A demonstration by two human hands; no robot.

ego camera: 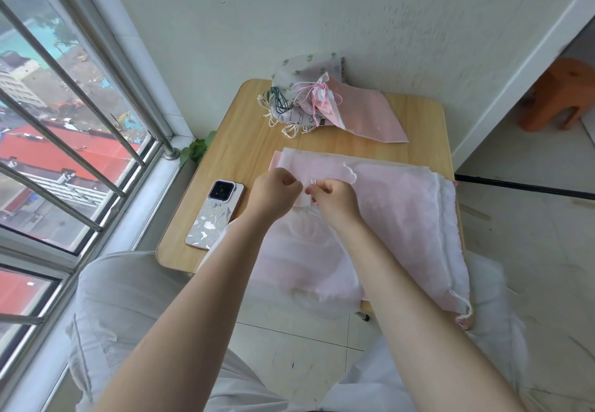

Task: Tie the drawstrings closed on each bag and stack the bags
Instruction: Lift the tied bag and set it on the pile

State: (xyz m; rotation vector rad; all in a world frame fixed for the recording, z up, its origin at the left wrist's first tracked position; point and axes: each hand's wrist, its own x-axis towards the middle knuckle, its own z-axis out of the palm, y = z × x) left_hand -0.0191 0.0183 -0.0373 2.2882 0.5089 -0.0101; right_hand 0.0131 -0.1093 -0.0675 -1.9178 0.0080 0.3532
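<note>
A sheer white-pink drawstring bag [309, 250] hangs from my hands over the table's near edge, its mouth gathered between them. My left hand [275, 191] is closed on one thin white drawstring. My right hand [331, 197] pinches the other drawstring [313, 183], close beside the left. Under them lies a flat pile of similar sheer pink bags [402, 205]. At the table's far end sits a heap of tied bags [302, 96], one with a pink bow on top, resting partly on a flat pink bag [370, 112].
A phone [214, 215] lies face down near the left edge of the small wooden table [248, 141]. A barred window runs along the left, a wall stands behind. An orange stool [560, 92] stands at the right. My lap is below.
</note>
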